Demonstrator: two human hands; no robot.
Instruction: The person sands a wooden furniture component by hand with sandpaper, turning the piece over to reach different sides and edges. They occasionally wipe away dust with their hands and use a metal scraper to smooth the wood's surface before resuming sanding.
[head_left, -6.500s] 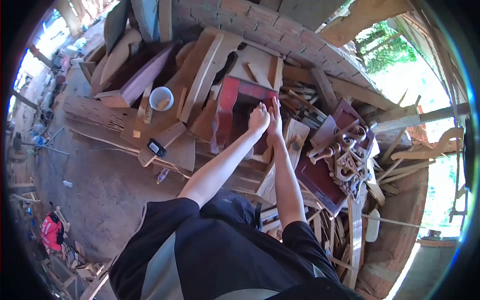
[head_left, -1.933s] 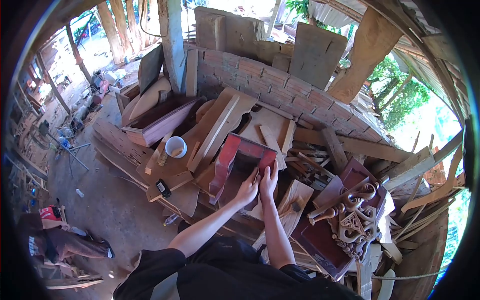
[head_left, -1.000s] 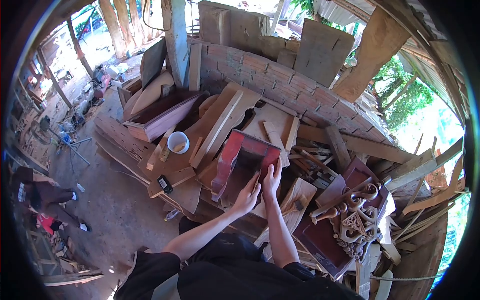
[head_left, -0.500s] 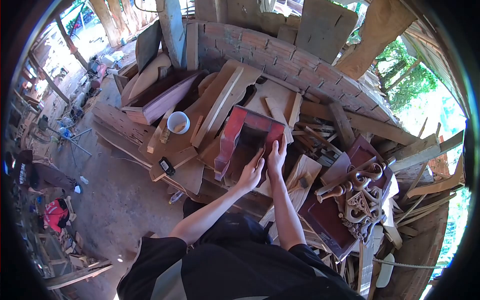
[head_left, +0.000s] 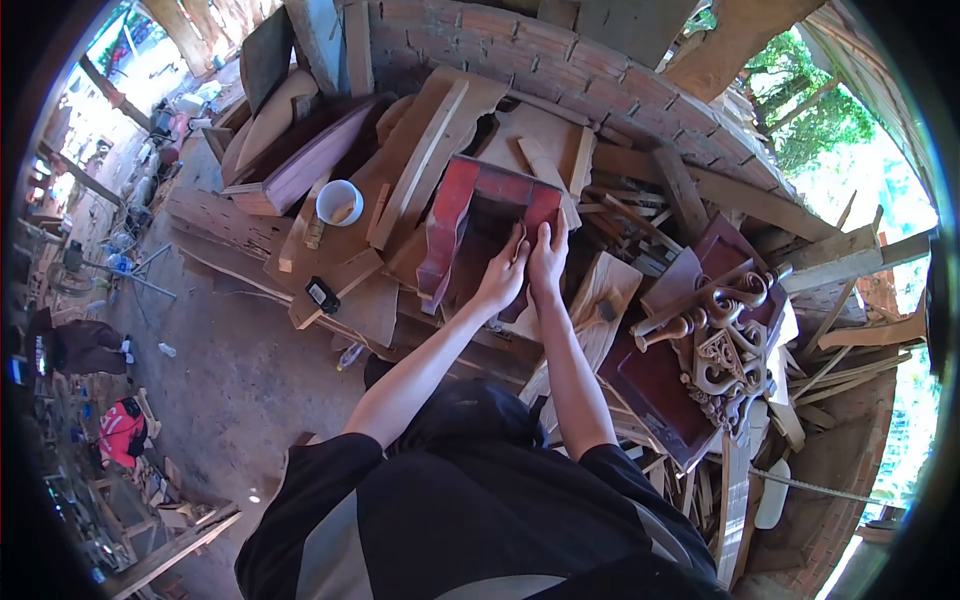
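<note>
A red-painted wooden piece with curved legs [head_left: 447, 235], like a small stool lying tipped, rests on the wood pile in front of me. My left hand [head_left: 503, 275] reaches into its hollow side against the inner face of the right leg. Its fingers are bent together around a thin brownish thing too small to name. My right hand [head_left: 547, 262] lies along the outside of that same leg, fingers long and close together, holding it. The two hands are nearly palm to palm. Left of the red piece, a white tub [head_left: 339, 202] stands on a board.
A black device [head_left: 322, 295] lies on a board end. At right, a brush [head_left: 606, 308] rests on a pale plank, beside carved wooden ornaments [head_left: 727, 360] on a dark red panel [head_left: 655, 395]. A brick wall [head_left: 480, 40] runs behind. A person in red [head_left: 122, 432] is far left.
The view has tilted, so the scene sits higher in the frame. My left hand has slid a little farther up the inside of the leg; my right hand keeps its place.
</note>
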